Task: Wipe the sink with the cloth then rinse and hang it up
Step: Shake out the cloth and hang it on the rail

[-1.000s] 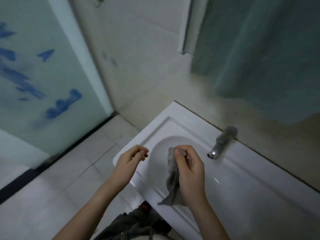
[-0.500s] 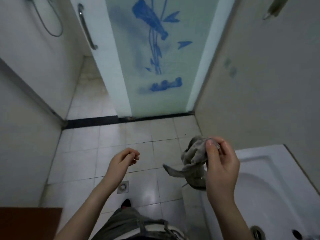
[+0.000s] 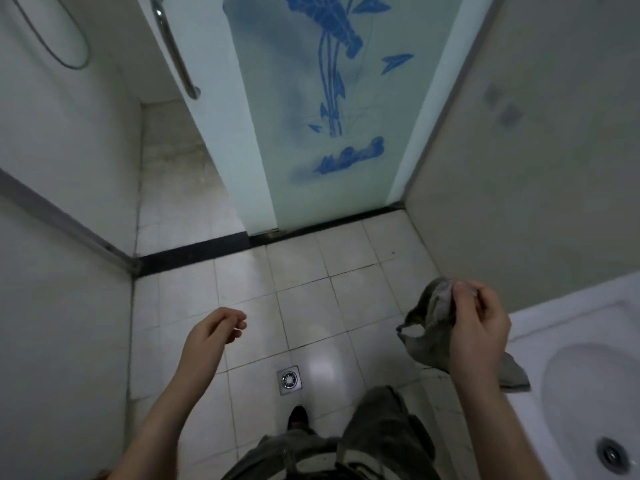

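Note:
My right hand (image 3: 479,327) pinches a crumpled grey cloth (image 3: 427,327) between thumb and fingers, holding it up just left of the white sink (image 3: 568,317). The cloth hangs down past my wrist, one corner lying over the sink's left rim. The sink fills the lower right corner, with its drain (image 3: 611,455) visible in the bowl. My left hand (image 3: 211,336) hovers over the floor tiles, fingers loosely curled, holding nothing.
A frosted glass door (image 3: 311,116) with a blue plant pattern stands ahead, a metal handle (image 3: 173,50) on its left edge. A floor drain (image 3: 289,379) sits in the tiles by my foot. A shower hose (image 3: 65,53) hangs on the left wall.
My view has swung left from the sink and tap to the floor and door. The right hand has carried the cloth off the basin toward its left edge.

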A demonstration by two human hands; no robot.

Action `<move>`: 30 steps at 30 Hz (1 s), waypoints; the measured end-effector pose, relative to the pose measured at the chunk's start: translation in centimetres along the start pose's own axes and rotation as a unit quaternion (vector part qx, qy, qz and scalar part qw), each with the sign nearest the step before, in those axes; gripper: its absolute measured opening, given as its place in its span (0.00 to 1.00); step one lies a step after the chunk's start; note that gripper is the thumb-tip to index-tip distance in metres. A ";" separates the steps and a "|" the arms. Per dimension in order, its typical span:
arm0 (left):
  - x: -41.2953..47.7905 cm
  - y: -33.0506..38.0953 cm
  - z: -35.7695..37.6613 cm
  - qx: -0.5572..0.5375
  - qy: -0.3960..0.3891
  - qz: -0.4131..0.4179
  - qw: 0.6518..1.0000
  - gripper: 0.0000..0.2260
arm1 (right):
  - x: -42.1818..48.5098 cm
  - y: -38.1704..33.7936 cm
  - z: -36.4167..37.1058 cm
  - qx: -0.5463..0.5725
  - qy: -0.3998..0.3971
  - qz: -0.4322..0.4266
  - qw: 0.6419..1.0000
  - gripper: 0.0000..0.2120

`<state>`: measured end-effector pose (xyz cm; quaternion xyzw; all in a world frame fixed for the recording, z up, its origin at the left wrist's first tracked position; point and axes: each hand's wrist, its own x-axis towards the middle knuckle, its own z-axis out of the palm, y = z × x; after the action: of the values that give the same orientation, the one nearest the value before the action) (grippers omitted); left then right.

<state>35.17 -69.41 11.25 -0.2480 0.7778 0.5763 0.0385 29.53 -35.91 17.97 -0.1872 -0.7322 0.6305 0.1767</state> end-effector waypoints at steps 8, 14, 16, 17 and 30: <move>12.6 4.9 7.6 0.029 -0.100 0.022 0.994 0.13 | 7.8 2.0 1.3 -0.031 0.057 0.027 0.998 0.11; 21.8 14.0 19.4 0.031 -0.210 0.046 0.976 0.12 | 17.6 2.1 2.3 -0.016 0.091 0.052 0.994 0.12; 24.8 18.1 23.1 0.030 -0.248 0.078 0.965 0.12 | 21.4 1.3 2.4 -0.004 0.109 0.049 0.993 0.12; 26.0 19.7 24.4 0.032 -0.262 0.090 0.960 0.12 | 22.9 0.9 2.4 0.000 0.117 0.050 0.992 0.12; 44.0 32.5 40.6 0.125 -0.431 0.140 0.882 0.10 | 40.0 2.2 5.8 -0.038 0.278 0.089 0.956 0.12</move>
<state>-26.46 -40.35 10.99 0.1437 0.7763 0.5240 0.3197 -7.98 -20.73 15.88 -0.4258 -0.6580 0.5385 0.3095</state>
